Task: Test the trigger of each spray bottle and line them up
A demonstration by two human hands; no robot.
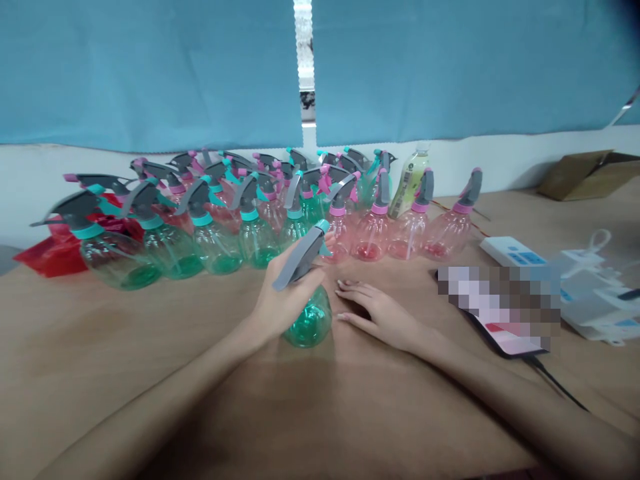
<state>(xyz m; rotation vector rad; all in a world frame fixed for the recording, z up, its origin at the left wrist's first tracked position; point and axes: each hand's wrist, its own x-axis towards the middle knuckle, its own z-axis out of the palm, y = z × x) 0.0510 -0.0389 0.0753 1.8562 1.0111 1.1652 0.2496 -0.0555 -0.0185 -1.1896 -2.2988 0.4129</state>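
In the middle of the table, my left hand is wrapped round the neck of a green spray bottle with a grey and teal trigger head. The bottle stands close to upright, and its neck is hidden by my fingers. My right hand rests just right of that bottle, fingers stretched out near the table top and holding nothing. Behind my hands stand several more green spray bottles on the left and pink spray bottles on the right, in rows.
A red plastic bag lies at the far left. A labelled drink bottle stands behind the pink row. On the right are a phone with a cable, a white power strip, clear plastic pieces and a cardboard box.
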